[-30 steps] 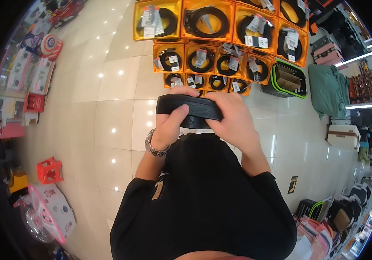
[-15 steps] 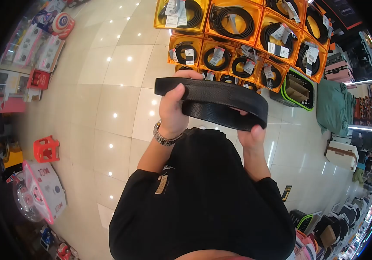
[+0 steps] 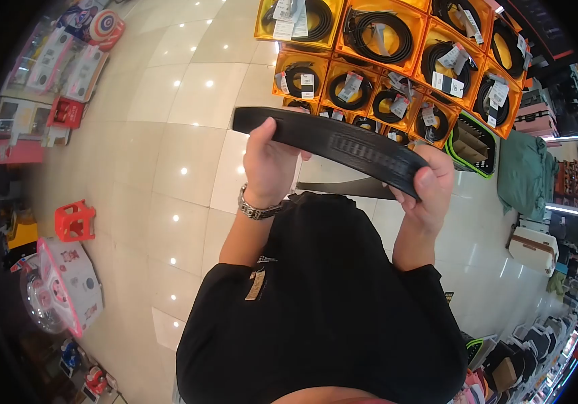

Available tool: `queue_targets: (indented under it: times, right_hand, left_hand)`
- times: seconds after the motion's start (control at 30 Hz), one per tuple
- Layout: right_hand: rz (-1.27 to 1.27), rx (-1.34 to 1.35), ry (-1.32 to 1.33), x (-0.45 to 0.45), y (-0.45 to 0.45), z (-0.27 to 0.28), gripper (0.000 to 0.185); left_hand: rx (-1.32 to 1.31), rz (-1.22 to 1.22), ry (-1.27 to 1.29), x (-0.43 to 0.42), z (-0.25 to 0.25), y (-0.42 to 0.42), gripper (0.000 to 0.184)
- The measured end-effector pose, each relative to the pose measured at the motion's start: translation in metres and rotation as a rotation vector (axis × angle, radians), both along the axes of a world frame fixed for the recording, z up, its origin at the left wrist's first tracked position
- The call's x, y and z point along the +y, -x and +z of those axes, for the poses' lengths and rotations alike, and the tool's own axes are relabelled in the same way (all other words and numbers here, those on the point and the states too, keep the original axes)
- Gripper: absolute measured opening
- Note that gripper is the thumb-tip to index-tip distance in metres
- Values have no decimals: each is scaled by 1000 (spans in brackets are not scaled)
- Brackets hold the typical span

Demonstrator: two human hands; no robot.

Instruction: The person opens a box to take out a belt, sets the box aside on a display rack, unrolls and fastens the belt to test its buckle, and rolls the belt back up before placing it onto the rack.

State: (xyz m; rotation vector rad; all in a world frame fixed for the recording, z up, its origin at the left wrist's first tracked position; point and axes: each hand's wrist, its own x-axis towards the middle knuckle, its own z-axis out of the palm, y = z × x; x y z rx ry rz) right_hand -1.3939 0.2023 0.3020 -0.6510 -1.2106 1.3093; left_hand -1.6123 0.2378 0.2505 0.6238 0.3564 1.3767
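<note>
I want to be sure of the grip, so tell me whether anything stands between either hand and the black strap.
Nothing visible does: the left hand and right hand both touch the black strap directly, each with its thumb against it.

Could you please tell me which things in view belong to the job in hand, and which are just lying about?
In hand:
- black strap, held in the left hand and right hand

Lying about:
- orange boxes with coiled belts
- green-rimmed basket
- red stool
</note>
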Motion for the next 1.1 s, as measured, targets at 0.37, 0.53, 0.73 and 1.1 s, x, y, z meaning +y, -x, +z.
queue_targets:
  times: [0.37,0.53,0.73,1.1]
  right_hand:
    - [83,-361,170,-3,18,15,28]
    - [75,-399,186,-1,12,13,27]
    - [93,-362,127,1,5,9,28]
    - [182,-301,168,9,15,-1,25]
  left_hand:
    - [-11,51,-68,-6,21,28,53]
    - [-240,126,-9,-12,34,30,52]
    - [-211,-1,-192,-13,28,27,71]
    - [236,-68,83,-19,45,10,48]
